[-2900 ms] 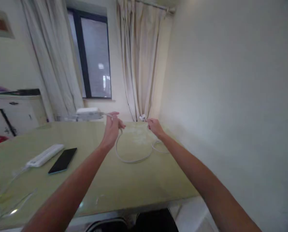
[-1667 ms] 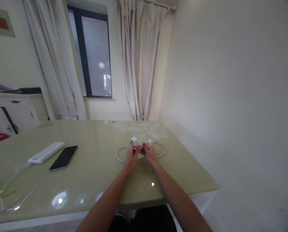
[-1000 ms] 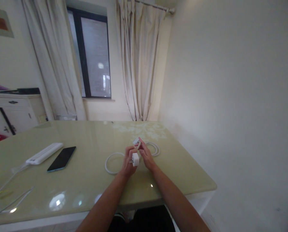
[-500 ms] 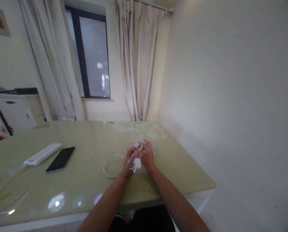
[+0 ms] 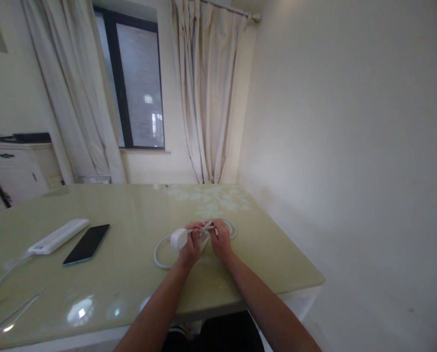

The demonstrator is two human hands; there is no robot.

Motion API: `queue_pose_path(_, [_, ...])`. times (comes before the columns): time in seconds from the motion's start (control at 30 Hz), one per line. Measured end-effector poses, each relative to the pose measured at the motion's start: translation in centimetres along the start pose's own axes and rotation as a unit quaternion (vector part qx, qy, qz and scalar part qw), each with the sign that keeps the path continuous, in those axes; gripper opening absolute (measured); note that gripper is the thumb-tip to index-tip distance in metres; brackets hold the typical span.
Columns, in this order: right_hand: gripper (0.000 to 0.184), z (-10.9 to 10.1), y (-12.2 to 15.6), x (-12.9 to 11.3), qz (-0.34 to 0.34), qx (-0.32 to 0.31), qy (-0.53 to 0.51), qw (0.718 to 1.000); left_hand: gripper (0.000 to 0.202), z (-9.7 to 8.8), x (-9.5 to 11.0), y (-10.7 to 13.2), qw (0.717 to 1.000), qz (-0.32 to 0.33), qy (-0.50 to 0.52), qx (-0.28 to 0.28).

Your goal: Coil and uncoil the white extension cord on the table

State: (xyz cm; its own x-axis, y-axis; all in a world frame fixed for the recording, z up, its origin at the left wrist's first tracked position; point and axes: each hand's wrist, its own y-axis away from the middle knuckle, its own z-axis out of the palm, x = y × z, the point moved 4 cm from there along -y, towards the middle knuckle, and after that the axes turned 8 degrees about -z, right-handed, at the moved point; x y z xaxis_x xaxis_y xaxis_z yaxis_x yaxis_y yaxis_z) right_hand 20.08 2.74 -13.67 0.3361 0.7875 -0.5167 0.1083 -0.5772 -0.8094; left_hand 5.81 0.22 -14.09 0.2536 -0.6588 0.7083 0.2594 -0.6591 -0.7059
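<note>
My two hands meet above the near right part of the glass-topped table. My left hand is closed round a white plug adapter, which sticks out to its left. My right hand is closed on the white cable close to the adapter. The cable lies in loops on the table, one loop to the left of my hands and one behind my right hand.
A white power strip and a black phone lie at the left of the table. More thin cable trails off at the far left edge. A white cabinet stands beyond. The wall runs close along the table's right side.
The adapter has turned from pointing down between my hands to sticking out to the left of my left hand. Both hands stay together over the cable loops.
</note>
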Motion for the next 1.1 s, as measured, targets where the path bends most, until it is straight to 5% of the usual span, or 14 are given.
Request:
queue_pose_path(0.17, [0.028, 0.7, 0.3, 0.2, 0.049, -0.070, -0.017, 0.996, 0.043, -1.0, 0.1, -1.2, 0.993, -0.115, -0.006, 0.040])
queue_pose_path(0.47, [0.040, 1.2, 0.2, 1.2, 0.171, -0.176, -0.201, 0.948, 0.049, -0.1, -1.8, -2.1, 0.957, -0.256, 0.124, -0.050])
queue_pose_path(0.67, [0.030, 1.4, 0.5, 1.0, 0.176, -0.221, -0.267, 0.921, 0.050, 0.0, -2.1, -1.8, 0.932, -0.306, 0.175, -0.088])
queue_pose_path(0.77, [0.019, 1.9, 0.8, 1.1, 0.141, -0.254, -0.225, 0.930, 0.051, -0.1, -2.5, -1.7, 0.925, -0.332, 0.166, -0.081])
queue_pose_path(0.9, [0.012, 2.2, 1.0, 1.1, 0.059, -0.242, -0.032, 0.968, 0.051, -0.4, -3.1, -1.9, 0.932, -0.337, 0.129, -0.025])
queue_pose_path(1.1, [0.040, 1.9, 0.7, -0.2, -0.090, -0.183, 0.127, 0.971, 0.036, -0.8, -3.0, -1.8, 0.895, -0.425, 0.130, 0.032])
